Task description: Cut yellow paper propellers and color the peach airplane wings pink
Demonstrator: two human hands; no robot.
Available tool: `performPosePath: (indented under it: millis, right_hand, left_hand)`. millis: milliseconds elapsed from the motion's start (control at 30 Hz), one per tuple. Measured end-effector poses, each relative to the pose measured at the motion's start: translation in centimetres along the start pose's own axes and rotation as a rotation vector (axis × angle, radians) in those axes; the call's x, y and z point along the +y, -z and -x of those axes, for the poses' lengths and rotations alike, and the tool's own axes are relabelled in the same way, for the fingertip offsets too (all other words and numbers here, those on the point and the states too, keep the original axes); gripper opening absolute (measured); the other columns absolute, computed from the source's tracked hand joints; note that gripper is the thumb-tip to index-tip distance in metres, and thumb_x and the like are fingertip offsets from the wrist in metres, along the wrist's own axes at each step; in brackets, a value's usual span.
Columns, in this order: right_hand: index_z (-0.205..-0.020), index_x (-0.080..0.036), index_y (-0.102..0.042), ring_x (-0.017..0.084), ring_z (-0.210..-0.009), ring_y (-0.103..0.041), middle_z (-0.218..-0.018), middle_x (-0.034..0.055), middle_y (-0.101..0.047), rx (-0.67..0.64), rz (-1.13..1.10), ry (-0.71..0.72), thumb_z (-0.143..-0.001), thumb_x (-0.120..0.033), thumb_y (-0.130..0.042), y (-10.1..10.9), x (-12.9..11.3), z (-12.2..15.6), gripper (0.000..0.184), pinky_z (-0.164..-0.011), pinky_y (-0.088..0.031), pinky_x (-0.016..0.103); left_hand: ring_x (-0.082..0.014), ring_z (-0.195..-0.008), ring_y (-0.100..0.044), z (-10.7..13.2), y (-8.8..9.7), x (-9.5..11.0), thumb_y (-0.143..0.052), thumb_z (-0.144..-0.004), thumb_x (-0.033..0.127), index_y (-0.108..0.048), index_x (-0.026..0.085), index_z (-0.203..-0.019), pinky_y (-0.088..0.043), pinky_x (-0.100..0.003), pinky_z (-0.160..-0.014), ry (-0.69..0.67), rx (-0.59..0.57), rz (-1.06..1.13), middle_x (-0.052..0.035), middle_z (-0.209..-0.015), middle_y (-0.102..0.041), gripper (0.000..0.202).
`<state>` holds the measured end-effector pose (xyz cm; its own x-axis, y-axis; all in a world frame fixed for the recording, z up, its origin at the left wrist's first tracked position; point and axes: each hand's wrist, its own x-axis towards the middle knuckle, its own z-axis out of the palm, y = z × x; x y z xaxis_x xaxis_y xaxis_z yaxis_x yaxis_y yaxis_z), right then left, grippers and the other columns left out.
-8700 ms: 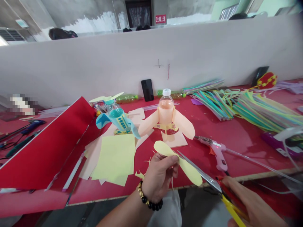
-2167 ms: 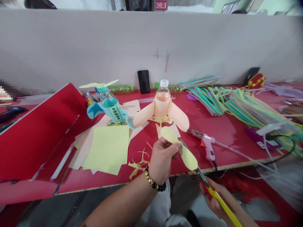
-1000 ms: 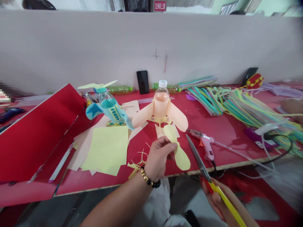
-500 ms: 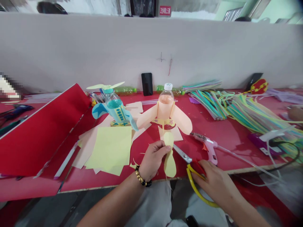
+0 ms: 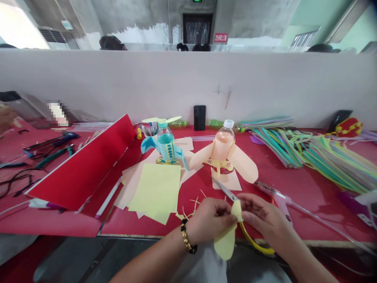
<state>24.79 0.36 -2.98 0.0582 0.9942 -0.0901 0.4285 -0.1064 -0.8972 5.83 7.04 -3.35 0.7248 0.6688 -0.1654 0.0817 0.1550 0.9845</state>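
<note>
A pale yellow paper propeller (image 5: 225, 241) with two rounded blades is pinched at its narrow middle by my left hand (image 5: 210, 220), a beaded bracelet on the wrist. My right hand (image 5: 265, 220) has its thumb and fingers closed on the upper blade. Under the right hand lie scissors (image 5: 226, 189), blades pointing to the upper left, their yellow handle partly covered. Beyond the hands stands a clear bottle (image 5: 225, 137) wrapped in peach paper with two wings and a white cap. To its left is a similar blue bottle plane (image 5: 166, 143) with a yellow propeller on top.
Yellow paper sheets (image 5: 156, 188) and thin offcuts (image 5: 194, 204) lie left of my hands. A red board (image 5: 88, 169) leans at left beside a marker (image 5: 108, 196). At right are a pink glue gun (image 5: 282, 202) and bundled coloured strips (image 5: 321, 161). A phone (image 5: 200, 118) stands against the partition.
My right hand has let go of the scissors' handle and moved left onto the propeller. The propeller is turned and tilted in my left hand. The view has tipped up and shifted left.
</note>
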Motion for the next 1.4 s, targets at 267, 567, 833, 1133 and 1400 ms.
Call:
performPosePath:
  millis: [267, 567, 833, 1133, 1400]
  right_hand:
    - [-0.096, -0.019, -0.064, 0.018, -0.07, -0.062, -0.078, 0.0025, -0.067, -0.085, 0.132, 0.16, -0.079, -0.046, -0.067, -1.6, -4.5, 1.4, 0.032, -0.062, -0.051, 0.026]
    - [-0.096, -0.021, -0.071, 0.017, -0.07, -0.068, -0.079, 0.0052, -0.073, 0.132, 0.553, 0.567, -0.09, -0.016, -0.044, -2.3, -4.4, 2.1, 0.028, -0.064, -0.054, 0.025]
    - [-0.095, -0.021, -0.073, 0.017, -0.073, -0.07, -0.083, 0.0043, -0.075, 0.079, 0.265, 0.326, -0.092, -0.028, -0.049, -1.5, -4.4, 1.4, 0.025, -0.065, -0.055, 0.023]
    - [-0.112, -0.015, -0.065, 0.016, -0.061, -0.066, -0.07, 0.0029, -0.07, 0.146, -0.124, 0.049, -0.09, -0.043, -0.054, 0.2, -3.6, 0.9, 0.037, -0.06, -0.055, 0.026]
    - [-0.084, -0.018, -0.069, 0.024, -0.068, -0.068, -0.078, 0.0086, -0.073, 0.585, 0.637, -0.089, -0.08, -0.056, -0.057, 7.6, 3.5, 1.8, 0.039, -0.065, -0.051, 0.035]
  left_hand:
    - [-0.0092, -0.053, -0.036, 1.9, 1.1, 0.7, -0.061, -0.075, 0.032, -0.048, 0.017, -0.058, -0.025, -0.023, -0.047, -0.039, -0.007, -0.172, 0.0046, -0.055, -0.04, 0.025]
    - [-0.0105, -0.05, -0.044, 2.0, 1.7, 0.7, -0.065, -0.072, 0.04, -0.056, 0.017, -0.059, -0.031, -0.023, -0.047, 0.014, -0.041, -0.148, 0.0031, -0.054, -0.049, 0.027]
    - [-0.0087, -0.047, -0.044, 0.9, 2.6, 2.6, -0.071, -0.069, 0.042, -0.064, 0.016, -0.065, -0.034, -0.022, -0.048, 0.083, -0.16, -0.052, 0.0024, -0.055, -0.054, 0.027]
    - [-0.0094, -0.056, -0.048, -1.4, 2.8, 3.1, -0.075, -0.069, 0.042, -0.062, 0.014, -0.067, -0.035, -0.022, -0.054, 0.027, -0.138, -0.033, -0.0002, -0.063, -0.057, 0.03]
    - [-0.0101, -0.062, -0.051, -3.9, 2.8, 2.2, -0.08, -0.064, 0.038, -0.068, 0.013, -0.071, -0.039, -0.022, -0.06, -0.003, 0.013, 0.073, -0.0013, -0.069, -0.061, 0.029]
